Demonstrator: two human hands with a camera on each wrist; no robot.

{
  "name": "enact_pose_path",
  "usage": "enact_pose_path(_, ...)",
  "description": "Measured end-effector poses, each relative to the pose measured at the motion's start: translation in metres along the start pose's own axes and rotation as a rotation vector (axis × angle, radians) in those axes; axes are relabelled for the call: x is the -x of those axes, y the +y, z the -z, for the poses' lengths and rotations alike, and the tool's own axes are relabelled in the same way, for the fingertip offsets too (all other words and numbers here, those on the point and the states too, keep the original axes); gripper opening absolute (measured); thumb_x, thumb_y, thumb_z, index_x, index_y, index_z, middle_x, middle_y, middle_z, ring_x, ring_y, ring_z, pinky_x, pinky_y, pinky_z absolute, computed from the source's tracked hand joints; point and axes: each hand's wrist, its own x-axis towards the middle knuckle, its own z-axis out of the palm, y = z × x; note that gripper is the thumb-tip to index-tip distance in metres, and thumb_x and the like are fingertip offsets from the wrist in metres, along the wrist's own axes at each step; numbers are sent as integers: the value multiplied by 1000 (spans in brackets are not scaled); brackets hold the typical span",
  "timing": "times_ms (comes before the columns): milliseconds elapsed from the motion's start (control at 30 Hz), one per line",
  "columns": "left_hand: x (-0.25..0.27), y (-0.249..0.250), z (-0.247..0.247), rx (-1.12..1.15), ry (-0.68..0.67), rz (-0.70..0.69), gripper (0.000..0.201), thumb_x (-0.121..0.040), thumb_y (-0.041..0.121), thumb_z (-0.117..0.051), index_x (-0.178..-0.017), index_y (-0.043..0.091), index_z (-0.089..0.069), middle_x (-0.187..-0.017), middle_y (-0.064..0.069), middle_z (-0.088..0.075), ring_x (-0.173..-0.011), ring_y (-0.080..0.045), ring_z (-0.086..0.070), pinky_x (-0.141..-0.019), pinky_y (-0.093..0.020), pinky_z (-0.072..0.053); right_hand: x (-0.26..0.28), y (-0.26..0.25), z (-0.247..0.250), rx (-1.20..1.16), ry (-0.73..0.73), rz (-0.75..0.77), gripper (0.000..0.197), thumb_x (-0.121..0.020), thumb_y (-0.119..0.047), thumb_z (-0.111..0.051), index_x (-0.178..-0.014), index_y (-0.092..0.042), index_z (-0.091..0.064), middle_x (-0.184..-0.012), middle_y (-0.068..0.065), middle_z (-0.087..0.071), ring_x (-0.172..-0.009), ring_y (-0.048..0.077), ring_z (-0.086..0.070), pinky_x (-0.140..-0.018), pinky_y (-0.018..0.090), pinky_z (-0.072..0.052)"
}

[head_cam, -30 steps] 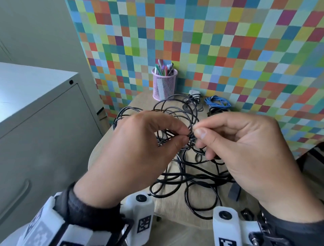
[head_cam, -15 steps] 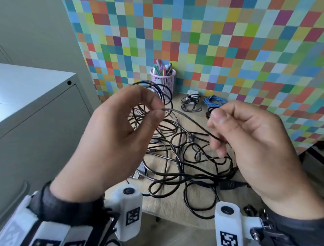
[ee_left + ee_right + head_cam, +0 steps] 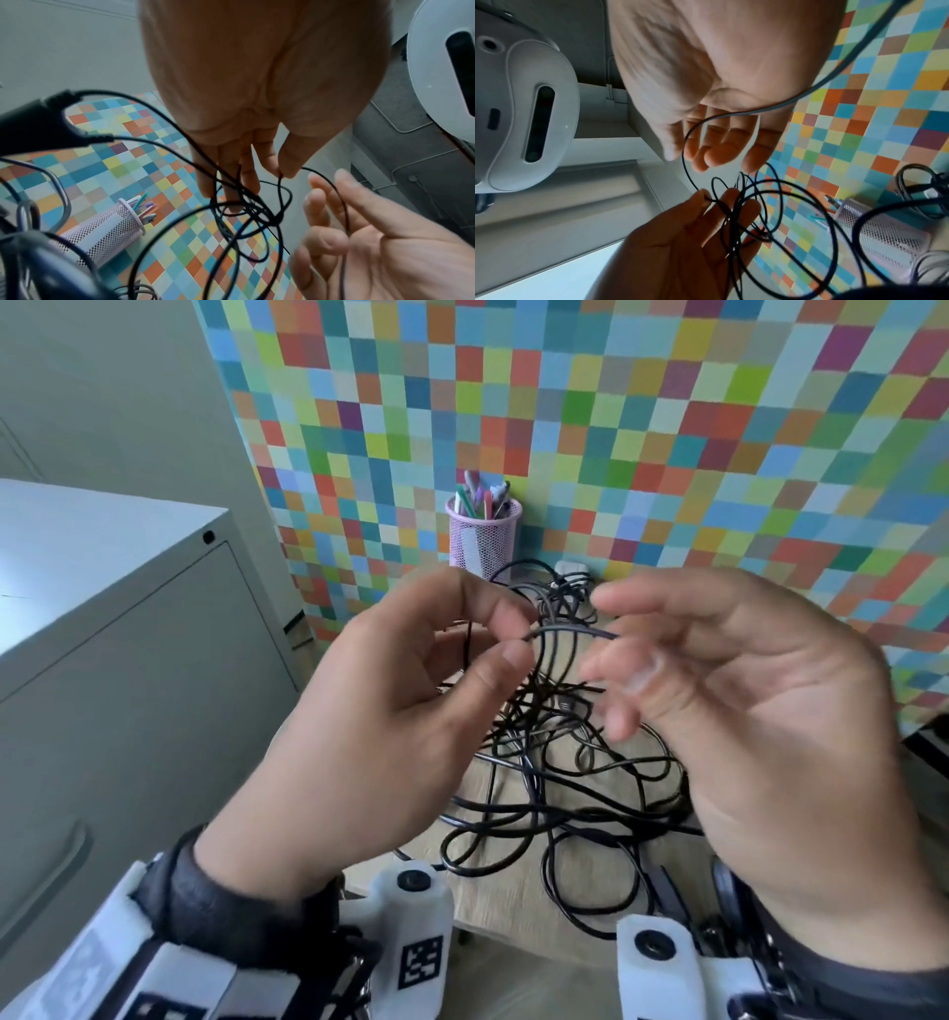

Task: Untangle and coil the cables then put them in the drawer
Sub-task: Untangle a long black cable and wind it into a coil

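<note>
While the left hand (image 3: 390,726) pinches a black cable (image 3: 570,634), we note the tangle below.
Right hand (image 3: 744,711) — grip wide, fingers spread, holding nothing.

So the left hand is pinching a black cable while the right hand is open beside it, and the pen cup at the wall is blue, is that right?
Not quite: the pen cup is pink mesh, as the head view shows. The left hand does pinch the black cable, and the right hand is open.

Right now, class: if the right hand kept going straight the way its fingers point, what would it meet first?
Most likely the raised black cable, a loop of which crosses just ahead of the open right hand; beyond it is the left hand pinching that cable. Motion blur leaves depth uncertain.
</note>
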Motion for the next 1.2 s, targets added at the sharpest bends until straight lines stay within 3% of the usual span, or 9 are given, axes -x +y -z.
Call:
enact_pose_path(167,0,0,-1,40,21,39,20,-94,5,-54,-103,14,-68,-108,-5,-75,-95,-43,-71,-88,-71,-52,-3,5,13,198,126,31,11,-100,-18,-66,-101,-22,-76,-80,0,-73,-49,22,-55,-50,39,-49)
enact_pose_path(267,-1,-2,1,45,46,22,36,-91,-18,-45,-105,8,-67,-106,-7,-76,-104,-23,-75,-93,-41,-58,-4,10,22,364,140,-58,15,-98,-17,-69,-98,-29,-78,-84,-5,-77,-52,22,-57,-53,42,-53)
enact_pose_path(367,-1,-2,0,54,94,31,47,-88,-29,-41,-101,8,-67,-102,-8,-76,-98,-19,-77,-84,-19,-55,-5,16,28,403,70,-161,24,-96,-11,-68,-97,-33,-78,-89,-13,-79,-64,14,-69,-61,23,-58)
enact_pose_path(433,-1,-1,-1,71,130,12,47,-87,-30,-41,-98,6,-68,-100,-9,-76,-97,-18,-77,-79,-23,-57,-6,18,29,399,56,-199,26,-95,-7,-68,-97,-31,-78,-89,-15,-79,-72,6,-73,-67,15,-56)
enact_pose_path(567,-1,1,-1,83,193,-30,39,-89,-24,-48,-93,10,-68,-99,-8,-77,-98,-19,-77,-84,-67,-52,-7,21,29,466,-3,-239,23,-89,-10,-76,-92,-32,-79,-87,-18,-78,-83,1,-74,-77,16,-57)
enact_pose_path(700,-2,-1,1,106,258,-55,44,-87,-28,-46,-87,11,-66,-94,-8,-77,-92,-23,-77,-83,-44,-57,-4,20,25,396,-61,-305,16,-88,-19,-74,-89,-33,-81,-92,2,-79,-84,31,-73,-77,48,-61)
enact_pose_path(800,-2,-2,1,133,273,-86,47,-85,-29,-44,-84,12,-66,-93,-9,-76,-90,-24,-76,-84,-32,-57,-4,15,24,155,-99,-336,18,-90,-3,-69,-87,-19,-78,-103,-5,-80,-70,17,-71,-64,29,-59)
enact_pose_path(1033,-2,-4,6,-36,167,-89,24,-84,-7,-60,-87,14,-71,-105,0,-76,-110,-15,-70,-98,-30,-50,-5,17,23,-52,-67,-304,12,-83,-8,-69,-78,-19,-71,-86,15,-77,-80,27,-74,-63,31,-58)
enact_pose_path(1200,1,-2,4,-490,-8,-19,11,-80,34,-84,-81,40,-75,-128,23,-61,-127,2,-55,-100,-9,-38,-6,17,18,-192,35,-321,13,-82,-6,-76,-79,-16,-67,-78,18,-71,-82,34,-75,-58,35,-58)
